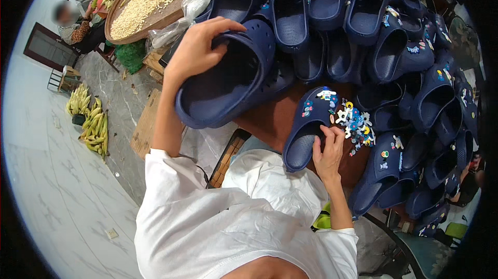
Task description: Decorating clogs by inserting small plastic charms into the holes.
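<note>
A loose heap of shoe charms (355, 126), white, blue, yellow and black, sits on the reddish-brown counter (277, 115). Just left of the heap lies a charm-trimmed navy clog (314, 114), its toe pointing away from the person and its open heel end toward the white shirt (228, 227); small figures and flowers stud the toe.

The right hand (329, 152) is at the near left side of the heap, over the right edge of that clog. Its fingers are curled, with the thumb apart from the forefinger and down by the foot opening — whether the fingertips pinch anything, I cannot tell.

The left hand (205, 48) is well apart from the heap, to its far left, clamped on a large navy clog (218, 105): fingers over the upper rim, thumb inside the opening. This clog is tilted, its opening turned toward the person.

More navy clogs (324, 6) crowd the far side of the heap, stacked on one another, and others (441, 102) fill its right, many with charms on the toe. Farther to the left of the heap — beyond the left hand — are a round tray (176, 9) of pale corn kernels (137, 19) and, on the floor, corn cobs (96, 131).
</note>
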A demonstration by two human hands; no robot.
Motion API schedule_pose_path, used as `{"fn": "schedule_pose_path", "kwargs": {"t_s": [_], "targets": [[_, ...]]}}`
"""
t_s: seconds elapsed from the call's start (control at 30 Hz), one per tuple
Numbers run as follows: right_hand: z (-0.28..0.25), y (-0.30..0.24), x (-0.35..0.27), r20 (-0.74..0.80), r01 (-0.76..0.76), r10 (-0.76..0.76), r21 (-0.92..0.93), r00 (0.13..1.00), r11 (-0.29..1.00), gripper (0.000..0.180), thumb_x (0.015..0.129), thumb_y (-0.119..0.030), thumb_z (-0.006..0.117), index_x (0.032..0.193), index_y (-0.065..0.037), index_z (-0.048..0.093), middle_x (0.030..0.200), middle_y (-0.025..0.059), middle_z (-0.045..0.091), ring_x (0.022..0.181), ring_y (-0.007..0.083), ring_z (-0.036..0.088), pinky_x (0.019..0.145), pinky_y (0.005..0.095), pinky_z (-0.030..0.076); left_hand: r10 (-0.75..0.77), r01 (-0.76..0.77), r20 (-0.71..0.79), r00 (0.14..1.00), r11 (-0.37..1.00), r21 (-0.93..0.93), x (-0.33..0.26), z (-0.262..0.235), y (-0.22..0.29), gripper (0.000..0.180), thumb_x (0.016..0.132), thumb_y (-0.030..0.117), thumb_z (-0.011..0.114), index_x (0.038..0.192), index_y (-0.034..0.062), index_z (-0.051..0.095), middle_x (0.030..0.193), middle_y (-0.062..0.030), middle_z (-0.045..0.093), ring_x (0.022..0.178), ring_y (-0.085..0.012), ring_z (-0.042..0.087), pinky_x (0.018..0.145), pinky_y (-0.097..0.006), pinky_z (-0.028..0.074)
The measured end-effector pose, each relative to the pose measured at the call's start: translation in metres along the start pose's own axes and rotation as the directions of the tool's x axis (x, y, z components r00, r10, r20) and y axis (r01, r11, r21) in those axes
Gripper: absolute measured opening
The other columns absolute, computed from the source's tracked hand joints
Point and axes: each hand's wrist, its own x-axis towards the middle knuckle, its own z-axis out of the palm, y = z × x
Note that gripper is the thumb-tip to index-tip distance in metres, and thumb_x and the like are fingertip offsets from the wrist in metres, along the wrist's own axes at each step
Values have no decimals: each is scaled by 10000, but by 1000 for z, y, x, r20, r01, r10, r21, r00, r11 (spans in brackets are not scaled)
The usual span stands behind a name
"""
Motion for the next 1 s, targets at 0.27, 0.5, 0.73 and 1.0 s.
{"fn": "schedule_pose_path", "kwargs": {"t_s": [0.27, 0.5, 0.73, 1.0], "targets": [[1, 1, 0, 12, -17, 17, 2, 1000, 1000, 372, 865, -49, 686, 1219, -39, 576, 1104, 186, 491, 1008, 362, 555, 857, 445, 481, 61, -75, 138, 989, 992, 103, 0, -25, -20, 475, 779, -89, 670, 1222, 79, 693, 1158, -126, 695, 1077, -271, 660, 960, -373, 498], [1, 1, -1, 14, -19, 19, -12, 1000, 1000, 377, 866, -56, 690, 1226, -50, 578, 1113, 184, 490, 1027, 361, 554, 869, 441, 484, 99, -103, 242, 965, 995, 3, 14, -40, -44, 465, 775, -41, 724, 1220, 96, 707, 1183, -93, 716, 1115, -252, 665, 980, -358, 505], [3, 4, -3, 5, -11, 11, -6, 1000, 1000, 385, 866, -62, 693, 1234, -57, 581, 1116, 183, 490, 1026, 358, 556, 863, 440, 486, 39, -76, 249, 968, 987, 141, 23, -44, -58, 564, 712, -210, 555, 1164, 82, 722, 1168, -87, 722, 1146, -241, 659, 1023, -357, 495], [2, 4, -3, 19, -35, 35, 14, 999, 999, 379, 862, -51, 691, 1227, -51, 587, 1135, 184, 494, 1043, 357, 553, 879, 433, 478, 70, -98, 170, 983, 983, 157, 29, -40, -68, 512, 726, -222, 524, 1114, 42, 728, 1135, -91, 727, 1120, -232, 669, 1006, -342, 502]]}}
